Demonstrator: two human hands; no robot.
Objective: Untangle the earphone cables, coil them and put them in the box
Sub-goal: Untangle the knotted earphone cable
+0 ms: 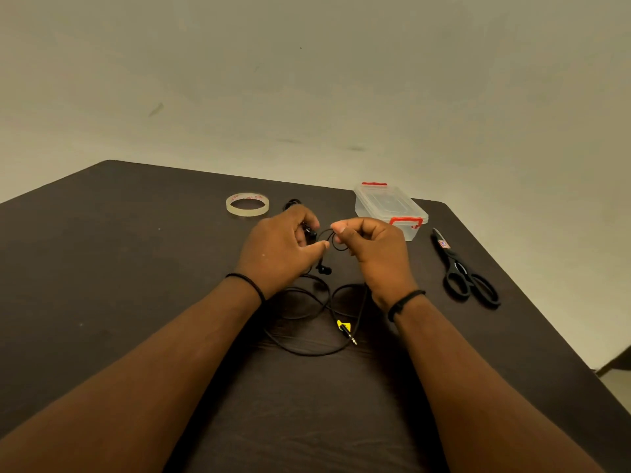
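Note:
A black earphone cable (309, 349) lies in loose loops on the dark table, ending in a jack plug with a yellow tag (344, 326). My left hand (281, 249) holds the upper part of the cable with a black earbud between its fingers. My right hand (370, 249) pinches a small cable loop between thumb and forefinger, just right of the left hand. Another earbud (323, 269) hangs below the hands. A second dark cable bundle (292, 203) lies behind my left hand, mostly hidden. The clear plastic box (389, 208) with red latches stands shut at the back right.
A roll of clear tape (247, 204) lies at the back, left of the hands. Black scissors (462, 271) lie at the right, near the table's right edge. The table (102, 268) ends close behind the box and tape.

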